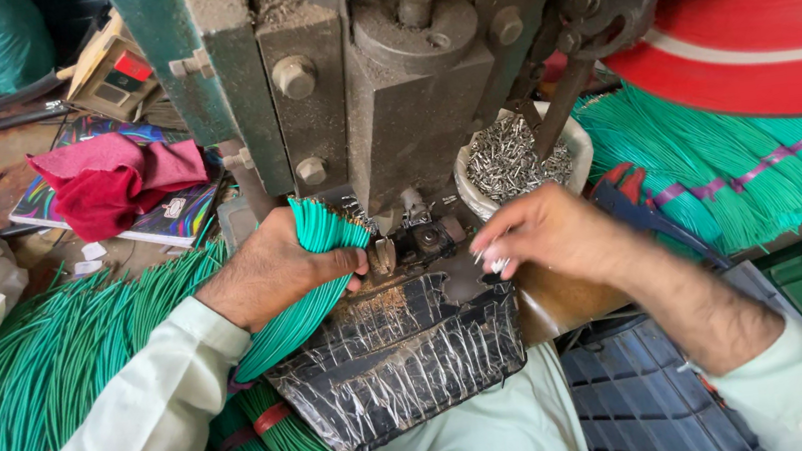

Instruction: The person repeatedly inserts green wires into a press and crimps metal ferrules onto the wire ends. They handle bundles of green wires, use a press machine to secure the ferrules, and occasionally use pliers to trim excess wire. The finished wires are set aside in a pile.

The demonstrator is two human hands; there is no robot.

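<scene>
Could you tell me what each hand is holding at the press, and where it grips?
Left hand grips the green wire bundle near its cut ends; right hand pinches small metal pieces at fingertips.

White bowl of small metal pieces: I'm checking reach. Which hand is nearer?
Right. The right hand sits just below the white bowl of small metal pieces; the left hand is farther left, gripping green wires.

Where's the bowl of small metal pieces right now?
The white bowl of metal pieces sits right of centre in the head view, at the press machine base, just above the right hand.
</scene>
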